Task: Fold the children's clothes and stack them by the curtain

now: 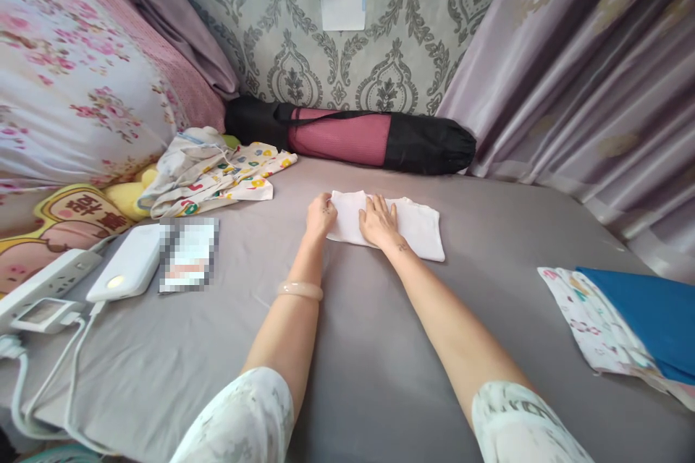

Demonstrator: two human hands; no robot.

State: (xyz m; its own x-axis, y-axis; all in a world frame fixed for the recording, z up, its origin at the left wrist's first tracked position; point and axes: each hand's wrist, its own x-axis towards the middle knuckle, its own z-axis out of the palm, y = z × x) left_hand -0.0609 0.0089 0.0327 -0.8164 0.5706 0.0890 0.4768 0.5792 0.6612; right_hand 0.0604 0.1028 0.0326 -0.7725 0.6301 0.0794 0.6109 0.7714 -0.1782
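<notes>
A white folded cloth [418, 228], perhaps a small garment, lies flat on the grey bed sheet [369, 347] in front of me. At its left end my left hand [321, 215] is closed, with the fingers curled on the cloth's edge. My right hand [378, 221] lies flat on top, fingers spread, pressing the cloth near its middle. The right part of the cloth extends beyond my right hand, its corner reaching toward the right.
A pink and black rolled mat bag [342, 136] lies along the wall. Patterned clothing [239, 177] is crumpled at left, near a white power bank [127, 264] and a power strip [54, 282]. Folded blue cloth [646, 318] sits at right.
</notes>
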